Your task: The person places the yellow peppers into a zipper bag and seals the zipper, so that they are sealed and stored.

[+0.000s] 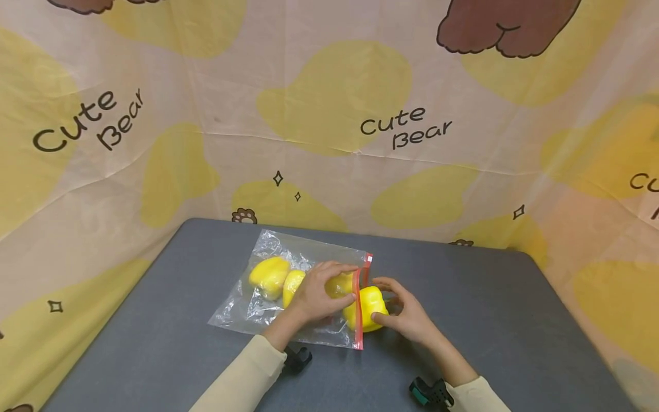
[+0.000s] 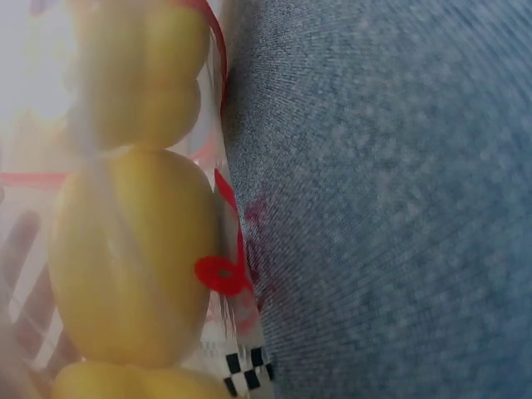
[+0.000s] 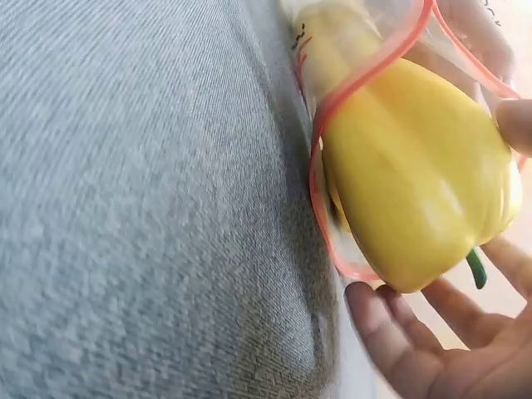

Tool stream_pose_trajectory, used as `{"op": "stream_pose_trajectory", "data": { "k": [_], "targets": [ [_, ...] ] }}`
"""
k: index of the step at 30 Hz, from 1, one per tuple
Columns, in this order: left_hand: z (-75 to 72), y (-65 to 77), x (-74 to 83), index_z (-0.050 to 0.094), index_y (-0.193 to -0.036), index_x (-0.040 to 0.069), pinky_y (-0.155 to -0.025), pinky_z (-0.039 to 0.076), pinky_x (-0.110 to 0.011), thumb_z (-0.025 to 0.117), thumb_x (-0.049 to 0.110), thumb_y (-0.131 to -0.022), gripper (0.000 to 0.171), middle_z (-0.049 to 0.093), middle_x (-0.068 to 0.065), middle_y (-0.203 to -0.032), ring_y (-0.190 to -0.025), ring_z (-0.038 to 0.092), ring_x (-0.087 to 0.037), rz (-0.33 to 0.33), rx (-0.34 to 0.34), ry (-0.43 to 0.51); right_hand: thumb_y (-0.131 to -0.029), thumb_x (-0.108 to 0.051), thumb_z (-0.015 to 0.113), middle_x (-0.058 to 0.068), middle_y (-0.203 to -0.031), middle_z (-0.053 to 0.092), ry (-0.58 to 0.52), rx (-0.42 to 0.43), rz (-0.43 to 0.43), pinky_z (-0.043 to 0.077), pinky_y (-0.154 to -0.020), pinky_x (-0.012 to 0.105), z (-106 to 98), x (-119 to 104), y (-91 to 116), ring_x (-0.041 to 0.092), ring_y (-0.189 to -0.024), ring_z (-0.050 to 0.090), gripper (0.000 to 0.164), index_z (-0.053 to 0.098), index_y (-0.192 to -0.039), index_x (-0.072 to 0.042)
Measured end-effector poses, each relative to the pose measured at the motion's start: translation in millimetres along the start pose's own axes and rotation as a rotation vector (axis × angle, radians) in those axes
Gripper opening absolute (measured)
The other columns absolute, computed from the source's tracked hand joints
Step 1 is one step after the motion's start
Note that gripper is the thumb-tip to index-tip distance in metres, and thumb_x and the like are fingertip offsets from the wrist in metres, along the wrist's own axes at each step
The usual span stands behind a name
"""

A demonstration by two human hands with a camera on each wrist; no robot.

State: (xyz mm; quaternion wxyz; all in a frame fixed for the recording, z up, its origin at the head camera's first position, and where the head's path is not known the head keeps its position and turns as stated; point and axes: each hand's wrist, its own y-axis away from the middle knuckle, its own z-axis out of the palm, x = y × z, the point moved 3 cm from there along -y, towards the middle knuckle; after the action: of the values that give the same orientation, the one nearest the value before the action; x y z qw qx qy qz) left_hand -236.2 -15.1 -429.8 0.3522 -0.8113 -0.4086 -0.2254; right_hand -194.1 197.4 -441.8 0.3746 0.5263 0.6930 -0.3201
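Observation:
A clear zip bag [image 1: 234, 309] with a red-edged mouth lies on the table, mouth to the right. Through its plastic show several yellow bell peppers, one at the bag's left end [image 1: 269, 274] and another seen close up in the left wrist view [image 2: 133, 258]. My left hand [image 1: 319, 292] grips the bag near the mouth, with bent fingers and thumb at the red strip. My right hand [image 1: 409, 312] holds a yellow bell pepper [image 3: 424, 174] between thumb and fingers; it sits partly inside the mouth, its green stem facing out toward my palm.
The grey table [image 1: 489, 320] extends around the bag. Behind and beside it hangs a printed cloth [image 1: 329, 171] with bears and lettering. Black wrist devices [image 1: 431, 393] are worn on both arms, below the pale sleeves [image 1: 237, 377].

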Motion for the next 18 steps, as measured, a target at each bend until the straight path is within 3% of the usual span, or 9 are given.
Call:
{"op": "stream_pose_trajectory", "data": {
  "k": [5, 10, 18],
  "targets": [
    [0.1, 0.5, -0.2, 0.06, -0.125, 0.041, -0.094, 0.044, -0.043, 0.073, 0.043, -0.076, 0.051, 0.062, 0.015, -0.121, -0.113, 0.053, -0.012, -0.014, -0.006, 0.01, -0.08, -0.01, 0.069, 0.016, -0.131, 0.056, -0.023, -0.073, -0.081, 0.054, -0.083, 0.041, -1.6, -1.4, 1.3, 0.032, -0.105, 0.058, 0.054, 0.054, -0.131, -0.01],
    [0.7, 0.3, -1.5, 0.06, -0.125, 0.041, -0.095, 0.044, -0.044, 0.074, 0.042, -0.076, 0.051, 0.062, 0.013, -0.122, -0.114, 0.053, -0.012, 0.006, 0.007, -0.006, -0.082, -0.012, 0.07, 0.015, -0.13, 0.056, -0.056, -0.086, -0.074, 0.057, -0.081, 0.035, -1.3, 1.9, 0.2, 0.034, -0.106, 0.06, 0.051, 0.055, -0.13, -0.014],
    [1.3, -0.3, -2.8, 0.063, -0.124, 0.037, -0.096, 0.044, -0.043, 0.074, 0.042, -0.076, 0.05, 0.064, 0.013, -0.119, -0.113, 0.054, -0.012, 0.066, 0.041, -0.039, -0.081, -0.011, 0.072, 0.011, -0.128, 0.059, -0.052, -0.027, -0.113, 0.05, -0.09, 0.051, 2.0, 7.9, -5.0, 0.035, -0.11, 0.059, 0.05, 0.057, -0.129, -0.018]
  ]
}}
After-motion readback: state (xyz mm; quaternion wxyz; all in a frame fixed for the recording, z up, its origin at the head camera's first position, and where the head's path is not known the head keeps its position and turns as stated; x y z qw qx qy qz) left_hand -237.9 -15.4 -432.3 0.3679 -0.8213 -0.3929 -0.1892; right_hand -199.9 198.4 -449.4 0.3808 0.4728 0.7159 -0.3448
